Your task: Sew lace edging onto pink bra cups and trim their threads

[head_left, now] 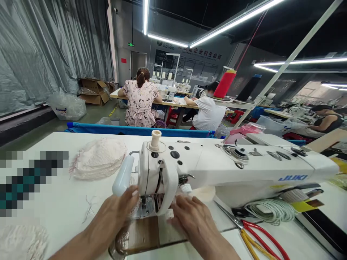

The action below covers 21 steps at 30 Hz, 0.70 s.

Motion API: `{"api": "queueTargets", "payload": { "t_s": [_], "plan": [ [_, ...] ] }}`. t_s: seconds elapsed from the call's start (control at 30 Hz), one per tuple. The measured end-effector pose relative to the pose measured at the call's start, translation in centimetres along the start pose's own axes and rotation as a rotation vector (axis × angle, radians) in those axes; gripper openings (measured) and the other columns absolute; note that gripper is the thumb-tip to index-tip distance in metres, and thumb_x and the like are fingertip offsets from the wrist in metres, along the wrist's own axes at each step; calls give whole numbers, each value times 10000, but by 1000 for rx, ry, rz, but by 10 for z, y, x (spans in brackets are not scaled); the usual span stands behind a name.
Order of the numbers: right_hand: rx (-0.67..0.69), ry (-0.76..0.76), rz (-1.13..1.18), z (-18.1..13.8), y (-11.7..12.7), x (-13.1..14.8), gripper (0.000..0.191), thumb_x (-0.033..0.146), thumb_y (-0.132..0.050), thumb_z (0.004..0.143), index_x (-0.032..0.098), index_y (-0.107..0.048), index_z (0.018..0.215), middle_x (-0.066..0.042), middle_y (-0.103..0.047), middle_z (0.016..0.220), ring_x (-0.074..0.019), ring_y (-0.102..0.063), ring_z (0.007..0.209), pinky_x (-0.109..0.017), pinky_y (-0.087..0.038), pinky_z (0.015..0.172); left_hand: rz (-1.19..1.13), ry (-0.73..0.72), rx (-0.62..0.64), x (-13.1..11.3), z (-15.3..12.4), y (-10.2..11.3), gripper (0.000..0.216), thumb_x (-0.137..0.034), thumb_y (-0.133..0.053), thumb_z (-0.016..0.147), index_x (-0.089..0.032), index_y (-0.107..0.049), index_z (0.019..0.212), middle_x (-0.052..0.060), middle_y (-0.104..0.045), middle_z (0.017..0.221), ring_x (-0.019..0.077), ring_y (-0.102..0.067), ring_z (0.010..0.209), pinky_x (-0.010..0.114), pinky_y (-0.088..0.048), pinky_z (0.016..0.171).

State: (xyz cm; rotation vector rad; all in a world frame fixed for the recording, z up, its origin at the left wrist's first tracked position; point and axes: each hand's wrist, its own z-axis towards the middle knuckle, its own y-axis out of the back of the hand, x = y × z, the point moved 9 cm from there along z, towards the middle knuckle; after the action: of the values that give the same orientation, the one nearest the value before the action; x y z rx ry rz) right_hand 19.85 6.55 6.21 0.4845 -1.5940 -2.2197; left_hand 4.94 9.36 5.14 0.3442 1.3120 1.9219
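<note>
A white JUKI sewing machine (230,162) stands before me. My left hand (119,207) is at the left of its needle area, fingers closed at the edge of a white textured fabric piece (135,211), which is mostly hidden. On the other side of the needle, my right hand (191,216) has curled fingers under the machine head, with a cream fabric piece (204,194) just behind them. Its fingertips are partly hidden by the machine, so their exact hold does not show. A stack of cream fabric pieces (99,159) lies at the left.
Red-handled scissors (260,234), yellow-handled snips (251,245) and a coil of pale cord (271,211) lie at the right. More fabric pieces (23,242) sit at the near left. A red thread cone (225,85) stands behind the machine. Several people work at tables beyond.
</note>
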Motion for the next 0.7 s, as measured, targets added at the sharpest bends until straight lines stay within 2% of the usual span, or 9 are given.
{"api": "queueTargets", "payload": {
  "t_s": [0.1,0.2,0.33,0.37,0.43,0.5,0.6,0.67,0.7],
  "plan": [
    [-46,-35,-59,-2,7,-3,248,208,-547,888,181,-544,642,6,-569,568,-140,-544,486,-279,-271,498,8,192,139,20,21,1,226,-32,-403,774,-191,-532,680,-46,-536,569,120,-529,453,181,-343,399],
    [-105,25,137,-6,12,11,284,246,-434,954,178,-560,708,14,-557,553,-132,-528,470,-263,-283,490,6,270,270,18,20,2,189,-20,-462,694,-175,-526,608,-28,-558,587,141,-557,468,202,-358,420],
    [-50,112,593,-9,20,32,272,376,-415,961,172,-579,1033,-52,-632,839,-167,-607,761,-251,-431,627,-97,301,441,-22,-8,22,181,-78,-474,781,-197,-560,676,-57,-578,612,121,-585,546,180,-422,480],
    [6,149,744,-10,22,38,340,426,-410,953,164,-544,1125,-81,-627,958,-172,-608,866,-258,-461,697,-197,301,506,-37,-14,27,162,-84,-500,786,-212,-575,722,-77,-579,622,100,-579,540,156,-429,474],
    [140,276,1048,-11,28,53,513,542,-394,917,139,-474,1225,-126,-572,1142,-174,-574,1032,-275,-469,834,-608,300,683,-71,-24,34,255,10,-502,772,-223,-593,822,-84,-608,692,70,-583,548,118,-448,468],
    [268,404,1244,-14,32,67,563,599,-406,877,132,-500,1177,-116,-567,1159,-164,-569,1056,-266,-463,868,-838,200,674,-93,-20,50,386,136,-465,730,-214,-598,821,-47,-633,913,67,-626,751,113,-500,635],
    [330,352,1179,-12,18,67,334,474,-514,877,157,-575,961,-17,-642,942,-111,-624,835,-184,-486,690,-741,62,531,-85,-14,55,436,185,-419,725,-209,-588,806,-9,-591,1077,94,-586,992,184,-478,874],
    [235,198,957,-6,6,50,169,330,-561,888,165,-576,852,45,-629,750,-74,-587,622,-144,-431,529,-553,36,435,-64,-18,44,365,106,-416,796,-213,-589,833,19,-565,1107,108,-588,972,214,-499,853],
    [162,121,841,-4,3,40,129,275,-564,892,166,-571,824,57,-603,680,-71,-549,554,-150,-398,485,-453,36,383,-53,-21,38,353,68,-378,835,-214,-589,853,32,-549,1123,99,-600,898,199,-520,775]
  ]
}}
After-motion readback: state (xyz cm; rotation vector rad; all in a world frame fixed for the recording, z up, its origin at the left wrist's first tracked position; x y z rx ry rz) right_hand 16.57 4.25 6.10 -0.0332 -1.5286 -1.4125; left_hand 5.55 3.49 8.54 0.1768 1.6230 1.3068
